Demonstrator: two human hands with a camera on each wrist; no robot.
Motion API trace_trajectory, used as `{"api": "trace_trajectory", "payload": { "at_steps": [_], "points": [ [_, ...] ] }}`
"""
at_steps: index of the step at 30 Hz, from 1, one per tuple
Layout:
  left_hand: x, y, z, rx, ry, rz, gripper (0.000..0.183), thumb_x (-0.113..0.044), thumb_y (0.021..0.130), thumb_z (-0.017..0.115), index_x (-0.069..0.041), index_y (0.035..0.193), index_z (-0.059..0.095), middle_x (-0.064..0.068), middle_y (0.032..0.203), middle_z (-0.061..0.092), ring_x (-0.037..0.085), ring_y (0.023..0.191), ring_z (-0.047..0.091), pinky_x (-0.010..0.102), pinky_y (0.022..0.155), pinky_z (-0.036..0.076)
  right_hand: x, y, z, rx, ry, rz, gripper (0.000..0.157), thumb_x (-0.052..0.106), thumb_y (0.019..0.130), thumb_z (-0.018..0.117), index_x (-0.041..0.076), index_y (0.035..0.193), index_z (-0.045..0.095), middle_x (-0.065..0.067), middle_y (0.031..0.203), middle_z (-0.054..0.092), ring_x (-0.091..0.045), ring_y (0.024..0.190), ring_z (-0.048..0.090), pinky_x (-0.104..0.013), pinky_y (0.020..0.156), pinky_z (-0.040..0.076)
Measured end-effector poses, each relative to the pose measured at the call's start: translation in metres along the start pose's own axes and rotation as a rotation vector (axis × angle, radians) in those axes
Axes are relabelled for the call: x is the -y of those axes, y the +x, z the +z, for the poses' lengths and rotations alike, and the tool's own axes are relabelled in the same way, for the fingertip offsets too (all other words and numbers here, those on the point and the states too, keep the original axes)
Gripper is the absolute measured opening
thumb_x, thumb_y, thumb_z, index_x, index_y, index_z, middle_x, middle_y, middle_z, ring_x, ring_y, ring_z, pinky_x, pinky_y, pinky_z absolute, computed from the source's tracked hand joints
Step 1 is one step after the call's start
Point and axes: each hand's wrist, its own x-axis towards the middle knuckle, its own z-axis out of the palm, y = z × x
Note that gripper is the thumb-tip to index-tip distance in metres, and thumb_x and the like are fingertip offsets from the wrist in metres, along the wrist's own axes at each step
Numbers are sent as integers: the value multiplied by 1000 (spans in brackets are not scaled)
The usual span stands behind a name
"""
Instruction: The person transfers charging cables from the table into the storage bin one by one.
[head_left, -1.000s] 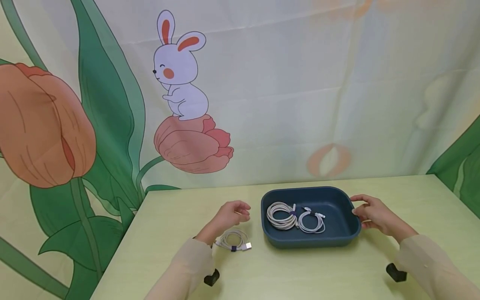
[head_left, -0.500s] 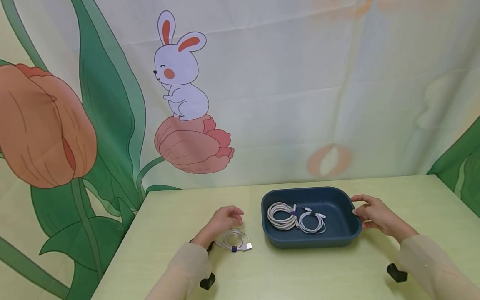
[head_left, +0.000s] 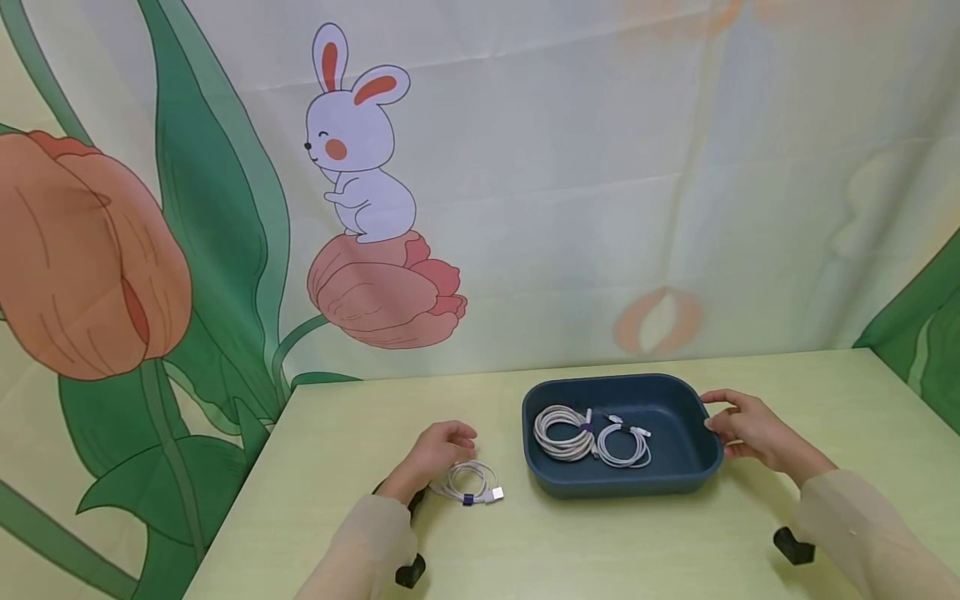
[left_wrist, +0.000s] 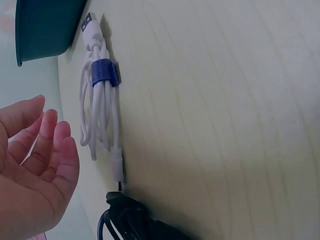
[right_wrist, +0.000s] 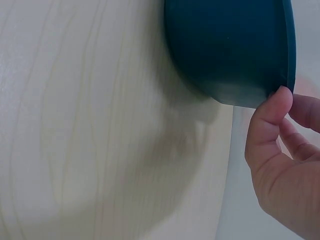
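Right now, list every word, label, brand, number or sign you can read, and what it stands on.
No readable text in any view.
Blue bin: no marking on the sides shown.
Larger coil and smaller coil inside it: too small to tell.
Cable outside it, its plug and strap: no lettering I can make out.
Backdrop: drawings only.

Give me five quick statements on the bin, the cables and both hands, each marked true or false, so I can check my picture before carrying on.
1. The blue bin holds a larger coil and a smaller coil. True.
2. The loose cable lies on the table, right of the bin. False: it lies left of it.
3. A blue strap binds the loose cable. True.
4. The left hand grips the loose cable. False: it holds nothing.
5. The right hand touches the bin's right end. True.
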Motion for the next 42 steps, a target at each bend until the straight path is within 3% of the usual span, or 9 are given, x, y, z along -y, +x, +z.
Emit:
{"api": "trace_trajectory", "payload": {
  "at_steps": [7, 19, 42],
  "points": [
    [9, 0, 1, -33, 17, -1, 23, 1, 78, 60, 4, 101, 57, 11, 90, 61, 15, 81, 55, 28, 75, 46, 0, 0, 0, 5, -2, -3, 51, 10, 88, 46, 0, 133, 24, -2, 76, 49, -12, 56, 49, -27, 55, 47],
    [17, -4, 2, -67, 27, 40, 21, 3, 76, 61, 5, 96, 59, 11, 85, 60, 15, 76, 54, 24, 68, 45, 0, 0, 0, 2, -4, 9, 51, 10, 89, 46, 1, 134, 23, -2, 77, 49, -12, 56, 49, -27, 54, 47],
    [16, -7, 5, -23, 265, 90, 24, 6, 69, 65, 0, 92, 61, 9, 84, 60, 14, 75, 51, 24, 67, 42, 0, -1, 0, 8, -5, -1, 52, 11, 89, 47, 1, 134, 23, -2, 77, 49, -12, 56, 49, -26, 54, 47]
  ]
}}
